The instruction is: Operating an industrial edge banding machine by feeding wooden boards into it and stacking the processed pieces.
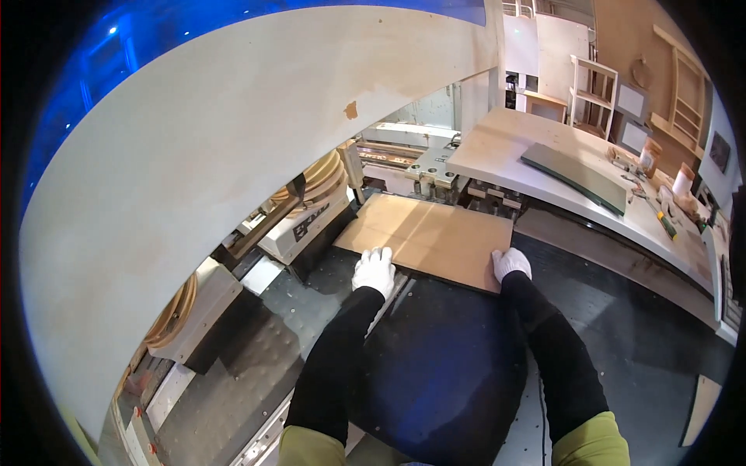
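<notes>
A flat brown board point(426, 237) lies on the dark bed of a woodworking machine point(435, 349), its far edge toward the machine's metal head. It looks thin, rigid and fairly light, a smooth-faced panel likely to slide readily on the bed; its corners and edges seem the parts most apt to chip. The near edge, at two well-separated spots, appears the sound place to hold it. The left hand point(374, 270), in a white glove, rests with fingers spread flat on the near left edge. The right hand point(510, 264), also gloved, presses the near right corner, fingers extended, gripping nothing else. At left curves a large pale panel point(194, 179); beyond, a white bench point(505, 151) carries a dark green slab point(579, 177).
</notes>
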{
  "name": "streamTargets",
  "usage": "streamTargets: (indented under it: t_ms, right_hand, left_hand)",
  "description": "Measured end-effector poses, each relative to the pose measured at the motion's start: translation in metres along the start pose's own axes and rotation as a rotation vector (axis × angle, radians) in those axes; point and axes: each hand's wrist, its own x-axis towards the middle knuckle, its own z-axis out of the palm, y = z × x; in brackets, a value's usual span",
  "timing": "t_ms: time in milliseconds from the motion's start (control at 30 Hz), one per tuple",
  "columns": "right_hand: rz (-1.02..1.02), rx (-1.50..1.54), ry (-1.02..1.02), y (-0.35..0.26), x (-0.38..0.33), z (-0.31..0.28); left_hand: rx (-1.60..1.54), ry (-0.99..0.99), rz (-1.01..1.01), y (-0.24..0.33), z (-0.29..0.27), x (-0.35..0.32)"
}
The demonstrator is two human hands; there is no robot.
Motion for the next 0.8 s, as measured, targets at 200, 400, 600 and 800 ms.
streamTargets:
  t_ms: [200, 400, 600, 800]
  right_hand:
    - [-0.286, -0.083, 0.247, 0.010, -0.059, -0.049]
    - [-0.358, -0.167, -0.031, 0.014, -0.096, -0.024]
    - [-0.176, -0.150, 0.026, 0.003, -0.074, 0.000]
    - [-0.152, -0.118, 0.101, 0.001, -0.077, 0.010]
  left_hand:
    - [0.011, 0.008, 0.085, -0.010, 0.006, 0.005]
    - [0.113, -0.159, -0.013, -0.006, 0.011, 0.029]
    - [0.010, -0.170, -0.065, -0.009, 0.025, 0.063]
    - [-0.023, -0.217, -0.121, -0.016, 0.042, 0.076]
